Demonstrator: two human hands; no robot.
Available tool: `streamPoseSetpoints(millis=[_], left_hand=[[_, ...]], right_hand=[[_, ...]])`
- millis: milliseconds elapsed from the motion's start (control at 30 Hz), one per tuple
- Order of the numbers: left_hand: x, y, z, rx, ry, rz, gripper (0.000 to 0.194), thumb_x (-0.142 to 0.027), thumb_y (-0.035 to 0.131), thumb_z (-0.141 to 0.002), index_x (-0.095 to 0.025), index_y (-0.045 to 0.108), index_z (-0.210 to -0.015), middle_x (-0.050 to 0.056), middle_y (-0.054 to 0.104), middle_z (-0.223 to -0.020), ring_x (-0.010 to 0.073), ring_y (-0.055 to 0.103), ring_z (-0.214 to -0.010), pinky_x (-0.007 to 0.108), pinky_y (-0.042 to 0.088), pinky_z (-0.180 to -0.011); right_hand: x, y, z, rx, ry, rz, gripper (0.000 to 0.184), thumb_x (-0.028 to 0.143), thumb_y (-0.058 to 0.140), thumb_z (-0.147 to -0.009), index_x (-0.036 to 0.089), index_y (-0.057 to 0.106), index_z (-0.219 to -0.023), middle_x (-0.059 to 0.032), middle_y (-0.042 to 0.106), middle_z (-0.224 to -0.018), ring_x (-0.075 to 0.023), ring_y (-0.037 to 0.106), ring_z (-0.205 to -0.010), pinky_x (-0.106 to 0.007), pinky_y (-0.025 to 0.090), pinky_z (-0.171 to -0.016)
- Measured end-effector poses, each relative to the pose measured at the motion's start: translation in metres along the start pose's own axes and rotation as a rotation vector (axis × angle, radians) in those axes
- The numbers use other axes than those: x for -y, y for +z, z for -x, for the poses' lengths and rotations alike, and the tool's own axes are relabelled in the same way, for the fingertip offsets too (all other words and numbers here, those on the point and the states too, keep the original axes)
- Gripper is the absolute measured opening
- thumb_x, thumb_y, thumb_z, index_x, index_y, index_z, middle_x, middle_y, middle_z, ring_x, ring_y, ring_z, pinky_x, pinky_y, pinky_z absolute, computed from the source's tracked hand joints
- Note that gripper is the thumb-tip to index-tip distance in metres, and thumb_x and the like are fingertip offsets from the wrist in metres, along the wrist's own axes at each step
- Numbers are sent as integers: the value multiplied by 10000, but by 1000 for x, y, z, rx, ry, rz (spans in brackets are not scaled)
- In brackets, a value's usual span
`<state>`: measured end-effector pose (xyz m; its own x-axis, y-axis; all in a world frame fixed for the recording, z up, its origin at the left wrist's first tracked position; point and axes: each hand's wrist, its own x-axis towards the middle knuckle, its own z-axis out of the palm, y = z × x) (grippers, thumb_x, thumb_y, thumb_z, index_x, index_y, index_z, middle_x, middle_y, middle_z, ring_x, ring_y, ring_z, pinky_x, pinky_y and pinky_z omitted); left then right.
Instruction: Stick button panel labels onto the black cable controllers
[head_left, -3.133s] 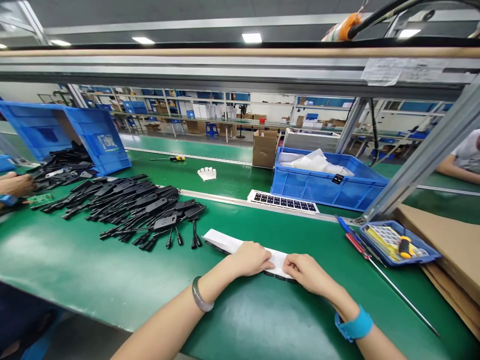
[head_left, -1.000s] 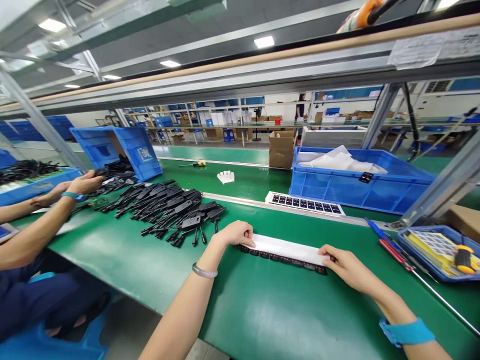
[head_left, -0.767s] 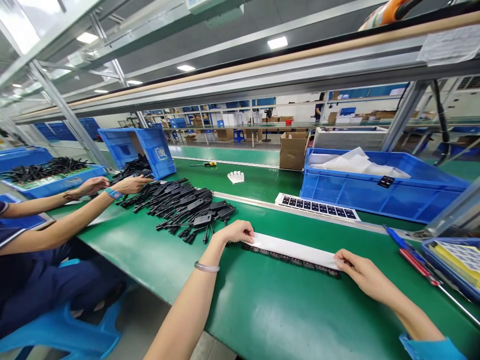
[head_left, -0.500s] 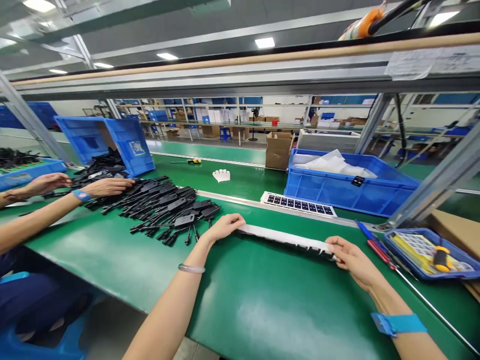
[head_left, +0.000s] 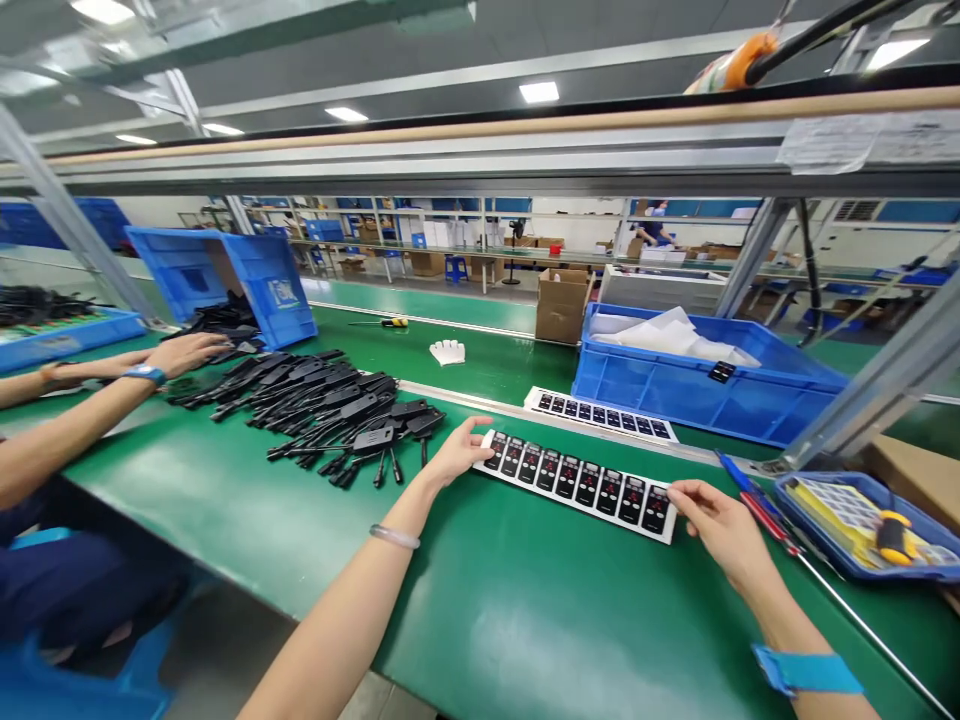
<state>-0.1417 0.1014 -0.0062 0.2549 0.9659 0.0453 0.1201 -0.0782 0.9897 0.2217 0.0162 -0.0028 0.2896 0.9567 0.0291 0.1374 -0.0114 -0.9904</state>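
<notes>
A white strip of black labels (head_left: 568, 480), with small red marks on each label, faces up just above or on the green bench. My left hand (head_left: 463, 450) grips its left end, thumb over the first label. At the strip's right end, my right hand (head_left: 709, 512) pinches the corner between thumb and fingers. Beyond it lies a second label strip (head_left: 600, 414) along the metal rail. Left of my left hand spreads a pile of black handheld devices (head_left: 322, 400) with thin stems.
A co-worker's hands (head_left: 184, 352) reach into the pile by a tipped blue crate (head_left: 281, 290). A blue bin (head_left: 697, 385) with white sheets stands behind. At right are a tray (head_left: 840, 570) and a long metal rod (head_left: 862, 615). A white glove (head_left: 448, 351) and screwdriver (head_left: 394, 323) lie farther back.
The strip, formerly curled with mostly its white side showing, now lies flatter with the labels facing up. Both my hands stay at its ends. The co-worker's hands have shifted at the pile.
</notes>
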Motion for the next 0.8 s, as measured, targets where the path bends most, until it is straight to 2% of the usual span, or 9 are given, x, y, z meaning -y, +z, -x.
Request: streamPoseSetpoints(millis=[100,200,267,333,400,467,633,800], left_hand=[[3,7,-1,-100,-12,-130,560,-129,635,-705,-122,410,-1218,46,679,-784,162,658,-697,284,505,-665],[4,5,-3,-265,2,-310,534,-145,623,-749,-148,412,-1239,78,667,-925,175,652,-810,296,502,-723],[0,-4,-2,-405,17,-453,530,-150,624,-758,-177,423,-1247,111,611,-1097,212,604,-987,345,470,-845],[-4,-17,2,-561,10,-592,486,-119,583,-774,-171,441,-1236,154,515,-1231,274,484,-1167,430,377,-968],[-7,-31,7,-699,-23,-702,428,-78,519,-787,-119,455,-1208,210,445,-1274,339,368,-1252,523,276,-1013],[-8,-40,11,-782,-62,-776,384,-55,506,-772,-71,476,-1154,249,446,-1240,382,342,-1247,579,235,-1001],[-10,-42,15,-837,-73,-830,307,-53,559,-723,-63,526,-1028,235,515,-1106,400,408,-1175,583,264,-965],[-36,-26,19,-773,58,-696,341,-221,540,-819,-116,488,-1139,209,419,-1236,364,426,-1168,492,316,-958]], right_hand=[[-6,-5,-6,-227,-60,-135,414,486,822,-441,214,681,-718,-18,615,-782,-141,504,-587,-304,420,-494],[-10,-13,-13,-398,-97,-364,318,477,816,-491,281,638,-669,-9,531,-724,-164,509,-620,-351,422,-505],[-11,-18,-15,-428,-75,-446,254,440,813,-540,308,622,-644,-14,483,-698,-171,494,-609,-381,403,-492],[-10,-18,-13,-419,-35,-500,226,403,817,-558,318,630,-652,-21,488,-716,-178,492,-617,-393,395,-484],[-8,-14,-10,-383,-3,-532,229,388,820,-558,314,639,-677,-10,507,-737,-173,498,-641,-365,404,-480],[-7,-7,-7,-364,13,-553,254,369,825,-537,293,643,-696,9,520,-739,-154,500,-660,-305,412,-471],[-3,9,1,-331,41,-554,341,356,837,-479,225,632,-719,31,535,-743,-107,506,-660,-189,422,-472],[6,19,13,-240,3,-568,342,385,819,-548,222,607,-762,27,523,-762,-110,512,-677,-182,444,-488]])
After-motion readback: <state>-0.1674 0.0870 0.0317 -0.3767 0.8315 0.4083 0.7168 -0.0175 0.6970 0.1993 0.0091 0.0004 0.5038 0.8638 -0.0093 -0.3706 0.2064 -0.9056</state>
